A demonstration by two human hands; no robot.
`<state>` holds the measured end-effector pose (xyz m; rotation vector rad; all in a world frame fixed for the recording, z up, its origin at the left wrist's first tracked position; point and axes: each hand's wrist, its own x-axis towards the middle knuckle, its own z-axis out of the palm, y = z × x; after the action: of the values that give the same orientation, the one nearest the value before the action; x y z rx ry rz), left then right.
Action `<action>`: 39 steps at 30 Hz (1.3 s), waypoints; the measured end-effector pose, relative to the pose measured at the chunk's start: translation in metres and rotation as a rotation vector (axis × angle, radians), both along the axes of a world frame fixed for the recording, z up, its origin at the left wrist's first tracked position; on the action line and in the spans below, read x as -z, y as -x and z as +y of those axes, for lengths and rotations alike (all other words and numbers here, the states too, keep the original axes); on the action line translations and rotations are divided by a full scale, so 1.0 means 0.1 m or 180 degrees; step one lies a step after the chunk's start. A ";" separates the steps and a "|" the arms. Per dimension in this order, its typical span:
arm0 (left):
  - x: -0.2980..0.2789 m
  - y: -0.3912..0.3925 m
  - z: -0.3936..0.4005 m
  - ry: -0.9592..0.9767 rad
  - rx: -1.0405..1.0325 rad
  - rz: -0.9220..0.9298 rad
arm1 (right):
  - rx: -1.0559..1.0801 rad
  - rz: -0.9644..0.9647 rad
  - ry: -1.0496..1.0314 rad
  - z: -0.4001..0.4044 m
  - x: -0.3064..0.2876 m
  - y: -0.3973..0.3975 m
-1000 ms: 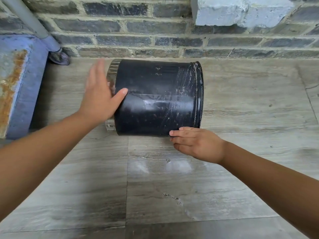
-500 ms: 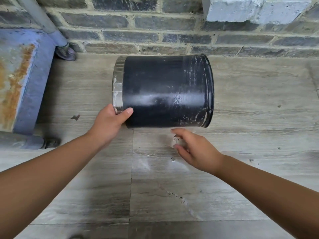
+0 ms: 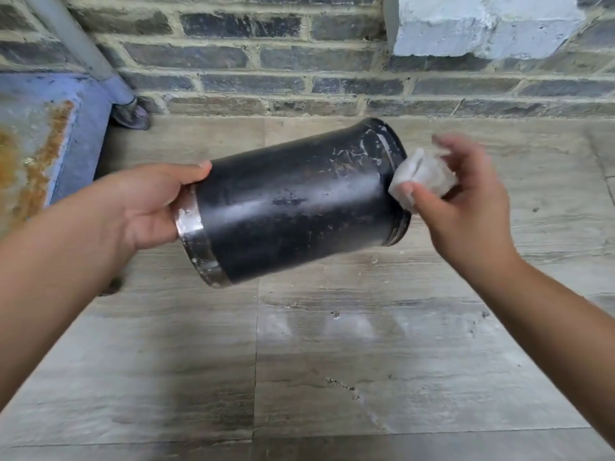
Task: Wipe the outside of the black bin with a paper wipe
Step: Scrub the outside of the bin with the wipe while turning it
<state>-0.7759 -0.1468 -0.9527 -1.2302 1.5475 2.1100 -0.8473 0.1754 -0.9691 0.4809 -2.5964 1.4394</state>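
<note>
Head view: grey wood-grain tile floor meeting a dark brick wall; a rusted blue panel left of the black bin. No legible writing. The bin's long axis runs left-right, far end tilted up. The left hand grips its metal-banded rim; the right hand pinches a paper wipe at the opposite end.

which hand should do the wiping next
Right. The right hand already pinches the paper wipe beside the far end of the black bin. The left hand grips the bin's metal rim, holding it tilted.
</note>
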 end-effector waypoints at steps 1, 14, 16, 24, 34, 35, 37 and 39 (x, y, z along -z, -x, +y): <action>-0.01 0.00 -0.07 -0.0006 0.0067 -0.0060 | -0.0021 0.0015 0.0076 -0.03 -0.08 0.07; -0.04 -0.01 0.19 0.4560 0.2380 0.0980 | -0.1430 0.0681 -0.1415 -0.95 -0.21 0.08; -0.01 -0.04 0.35 0.4890 0.2909 0.0842 | -0.1417 0.0786 -0.1532 -0.99 -0.22 0.12; 0.02 0.07 0.33 0.5180 0.3047 0.0751 | -0.1905 0.0703 -0.2294 -0.89 -0.34 0.41; 0.02 0.12 0.32 0.5218 0.3022 0.0787 | -0.1563 0.0791 -0.2918 -0.43 -0.42 0.56; 0.02 0.12 0.32 0.5221 0.3033 0.0782 | -0.1458 0.0807 -0.2914 -0.41 -0.42 0.56; 0.02 0.12 0.32 0.5244 0.3039 0.0732 | -0.1162 0.0804 -0.2565 -0.44 -0.46 0.55; 0.03 0.11 0.32 0.5255 0.3041 0.0716 | -0.0848 0.0755 -0.1952 -0.59 -0.53 0.48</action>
<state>-0.7872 -0.1147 -0.9552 -0.1366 3.1003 0.0956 -0.8954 0.1162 -0.9158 1.0262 -2.8050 0.5456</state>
